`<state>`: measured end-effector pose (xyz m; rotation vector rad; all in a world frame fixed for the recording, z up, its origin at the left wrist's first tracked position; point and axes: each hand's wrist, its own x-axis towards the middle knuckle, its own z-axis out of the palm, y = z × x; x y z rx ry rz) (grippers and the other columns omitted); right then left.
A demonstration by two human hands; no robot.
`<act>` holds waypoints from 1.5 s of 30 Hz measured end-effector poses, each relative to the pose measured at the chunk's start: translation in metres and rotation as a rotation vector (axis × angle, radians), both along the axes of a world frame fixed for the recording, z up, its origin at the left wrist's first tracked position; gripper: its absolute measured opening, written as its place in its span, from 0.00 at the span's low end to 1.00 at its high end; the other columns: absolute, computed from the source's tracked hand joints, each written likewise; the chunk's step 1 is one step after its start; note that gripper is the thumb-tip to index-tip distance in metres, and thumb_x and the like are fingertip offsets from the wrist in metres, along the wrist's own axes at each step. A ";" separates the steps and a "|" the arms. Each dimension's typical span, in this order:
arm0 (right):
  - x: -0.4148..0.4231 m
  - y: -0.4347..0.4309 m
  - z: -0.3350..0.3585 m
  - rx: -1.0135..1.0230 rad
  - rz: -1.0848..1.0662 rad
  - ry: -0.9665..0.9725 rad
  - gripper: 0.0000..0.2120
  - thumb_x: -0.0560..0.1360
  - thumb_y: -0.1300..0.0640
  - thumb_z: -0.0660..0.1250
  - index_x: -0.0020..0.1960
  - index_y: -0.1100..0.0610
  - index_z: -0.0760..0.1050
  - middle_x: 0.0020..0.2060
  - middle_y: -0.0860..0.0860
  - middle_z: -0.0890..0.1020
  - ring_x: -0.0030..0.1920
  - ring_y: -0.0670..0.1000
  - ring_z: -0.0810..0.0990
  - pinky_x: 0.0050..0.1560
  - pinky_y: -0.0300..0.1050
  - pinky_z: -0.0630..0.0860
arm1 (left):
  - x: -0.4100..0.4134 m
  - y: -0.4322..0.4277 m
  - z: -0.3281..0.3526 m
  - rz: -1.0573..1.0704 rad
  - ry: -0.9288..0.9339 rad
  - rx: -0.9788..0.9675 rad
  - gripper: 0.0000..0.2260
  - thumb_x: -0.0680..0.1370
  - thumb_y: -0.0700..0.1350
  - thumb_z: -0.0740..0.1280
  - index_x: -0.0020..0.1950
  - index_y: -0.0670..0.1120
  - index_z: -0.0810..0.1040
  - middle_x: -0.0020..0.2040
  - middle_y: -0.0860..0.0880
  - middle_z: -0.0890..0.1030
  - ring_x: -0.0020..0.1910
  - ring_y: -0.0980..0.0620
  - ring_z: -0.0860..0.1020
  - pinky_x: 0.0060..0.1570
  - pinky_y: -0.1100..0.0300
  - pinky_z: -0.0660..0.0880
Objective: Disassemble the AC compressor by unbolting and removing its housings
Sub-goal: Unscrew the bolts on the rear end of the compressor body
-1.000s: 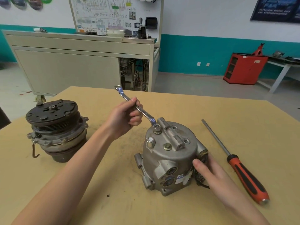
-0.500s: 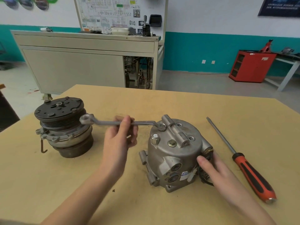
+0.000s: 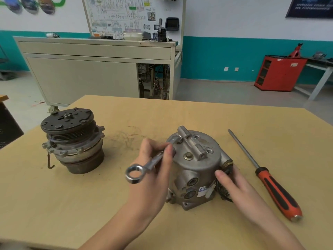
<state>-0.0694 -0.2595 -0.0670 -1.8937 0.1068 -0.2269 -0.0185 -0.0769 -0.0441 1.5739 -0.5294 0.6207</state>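
Roughly by count: 2 compressor units, 1 wrench, 1 screwdriver and 2 hands, all on or over one tan surface (image 3: 180, 112). The silver compressor (image 3: 196, 170) stands upright centre-R with its flat cap (image 3: 198, 147) up. The pulley unit (image 3: 72, 139) stands well apart at L, clutch face up. The screwdriver (image 3: 275, 188) lies R of the compressor, orange-black handle near, tip away, touching neither hand. On the cap, 1 hex bolt (image 3: 188, 156) shows plainly near the front. A 2nd fastener sits under the wrench's far end at the cap's far-L edge, too covered to say more.

L hand (image 3: 153, 183) comes in from bottom L, forearm angled up toward the cap, back of hand to camera. Its grip is clamped on the wrench (image 3: 154, 160): thumb and fingers pinch the shaft mid-length. The free ring end sticks out low-L and the other end is on the cap edge.

R hand (image 3: 232, 184) reaches in from bottom R and lies against the compressor's R side. Its fingers are fairly straight, grip apart, thumb on the front wall, next to a black wire (image 3: 222, 194).
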 end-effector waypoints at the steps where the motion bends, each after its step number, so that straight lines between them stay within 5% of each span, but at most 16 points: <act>1: 0.000 0.000 0.000 -0.003 -0.002 0.001 0.21 0.62 0.33 0.57 0.55 0.33 0.65 0.44 0.16 0.70 0.49 0.18 0.67 0.42 0.15 0.64 | 0.001 0.001 -0.002 -0.019 -0.003 -0.025 0.06 0.78 0.55 0.64 0.43 0.60 0.69 0.38 0.61 0.80 0.35 0.64 0.77 0.36 0.74 0.70; 6: 0.001 -0.001 -0.002 -0.023 0.004 0.009 0.21 0.63 0.33 0.57 0.55 0.32 0.64 0.45 0.16 0.70 0.49 0.19 0.67 0.42 0.16 0.64 | 0.009 -0.001 -0.013 -0.022 -0.028 -0.092 0.07 0.77 0.54 0.61 0.44 0.69 0.69 0.39 0.54 0.79 0.36 0.60 0.77 0.39 0.67 0.72; 12: 0.002 -0.004 -0.006 -0.053 0.017 0.021 0.21 0.64 0.32 0.57 0.57 0.31 0.63 0.49 0.19 0.71 0.54 0.22 0.68 0.50 0.24 0.66 | 0.019 0.003 0.009 -0.169 -0.318 -0.206 0.04 0.80 0.42 0.59 0.50 0.51 0.67 0.38 0.59 0.77 0.35 0.61 0.74 0.38 0.70 0.71; 14: 0.002 -0.004 -0.006 -0.055 0.022 0.023 0.22 0.64 0.32 0.57 0.58 0.30 0.63 0.50 0.18 0.70 0.54 0.22 0.68 0.49 0.25 0.67 | 0.037 0.014 0.029 -0.277 -0.216 -0.176 0.03 0.80 0.42 0.59 0.47 0.49 0.68 0.34 0.55 0.76 0.32 0.60 0.73 0.35 0.69 0.69; 18: 0.002 -0.004 -0.006 -0.054 0.023 0.023 0.23 0.64 0.31 0.57 0.58 0.31 0.64 0.51 0.19 0.71 0.54 0.23 0.68 0.50 0.27 0.67 | 0.090 0.031 0.056 -0.768 0.372 -0.370 0.06 0.75 0.39 0.59 0.38 0.43 0.72 0.24 0.51 0.69 0.24 0.55 0.63 0.27 0.65 0.61; 21: 0.002 -0.004 -0.007 -0.063 0.020 0.033 0.23 0.64 0.30 0.56 0.58 0.31 0.63 0.50 0.19 0.71 0.53 0.23 0.68 0.53 0.31 0.66 | 0.121 0.025 0.048 -0.893 0.538 -0.400 0.12 0.73 0.40 0.56 0.33 0.45 0.75 0.22 0.51 0.64 0.23 0.55 0.55 0.25 0.64 0.56; 25: 0.002 -0.005 -0.009 -0.073 0.018 0.049 0.23 0.64 0.30 0.56 0.58 0.30 0.63 0.50 0.19 0.71 0.53 0.23 0.68 0.58 0.37 0.67 | 0.141 0.013 0.030 -0.978 0.582 -0.294 0.10 0.73 0.41 0.59 0.34 0.45 0.76 0.22 0.52 0.66 0.21 0.57 0.60 0.25 0.65 0.58; 29: 0.004 -0.006 -0.010 -0.072 0.010 0.046 0.24 0.63 0.30 0.56 0.59 0.31 0.63 0.50 0.22 0.73 0.54 0.24 0.69 0.59 0.37 0.66 | 0.157 0.015 0.026 -1.102 0.674 -0.283 0.08 0.67 0.43 0.74 0.35 0.44 0.76 0.23 0.52 0.67 0.21 0.58 0.63 0.24 0.66 0.61; 36: 0.003 -0.002 -0.007 -0.039 0.028 0.012 0.22 0.64 0.31 0.56 0.57 0.32 0.63 0.48 0.19 0.71 0.51 0.21 0.68 0.46 0.18 0.66 | 0.160 0.018 0.018 -1.095 0.730 -0.260 0.13 0.61 0.46 0.79 0.35 0.44 0.76 0.24 0.51 0.67 0.22 0.57 0.64 0.24 0.66 0.61; 42: 0.002 0.001 -0.005 -0.015 0.016 -0.012 0.17 0.66 0.36 0.57 0.55 0.33 0.64 0.47 0.21 0.73 0.49 0.20 0.68 0.44 0.16 0.63 | 0.147 0.025 0.009 -1.040 0.705 -0.357 0.05 0.68 0.42 0.70 0.33 0.44 0.76 0.25 0.50 0.68 0.23 0.57 0.64 0.26 0.66 0.60; 45: 0.003 0.002 -0.005 -0.011 0.009 -0.014 0.15 0.67 0.37 0.57 0.54 0.33 0.64 0.50 0.24 0.71 0.48 0.20 0.68 0.44 0.17 0.64 | 0.141 0.026 0.014 -0.938 0.688 -0.350 0.10 0.73 0.40 0.60 0.32 0.44 0.75 0.25 0.50 0.68 0.23 0.56 0.63 0.25 0.66 0.61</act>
